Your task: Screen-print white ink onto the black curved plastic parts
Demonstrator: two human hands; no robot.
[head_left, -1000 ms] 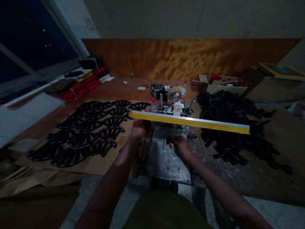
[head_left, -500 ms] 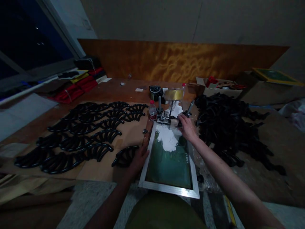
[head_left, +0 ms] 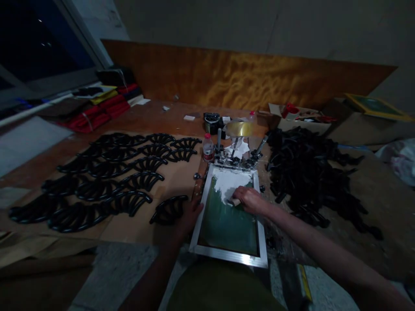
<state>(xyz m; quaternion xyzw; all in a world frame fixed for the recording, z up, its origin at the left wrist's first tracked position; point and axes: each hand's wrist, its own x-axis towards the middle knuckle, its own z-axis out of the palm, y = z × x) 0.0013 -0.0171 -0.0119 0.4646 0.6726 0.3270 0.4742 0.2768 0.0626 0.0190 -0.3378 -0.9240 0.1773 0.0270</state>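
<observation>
A silver-edged printing screen with green mesh lies in front of me, its far end at a metal hinge clamp. White ink is spread over the far part of the mesh. My right hand is closed around a small pale squeegee, whose edge is at the near border of the ink. At the screen's left side, my left hand grips the frame edge, its fingers dim and partly hidden. A black curved, ribbed piece lies just left of that hand.
Rows of similar black pieces cover the cardboard at left. A large black pile lies at right. Behind the screen stand a red-capped bottle, a dark tub and a yellow tape roll. An open carton sits farther back.
My right hand has come from the clamp end toward me over the mesh with the squeegee. The white ink now spreads wider at the far end. My left hand has stayed at the frame.
</observation>
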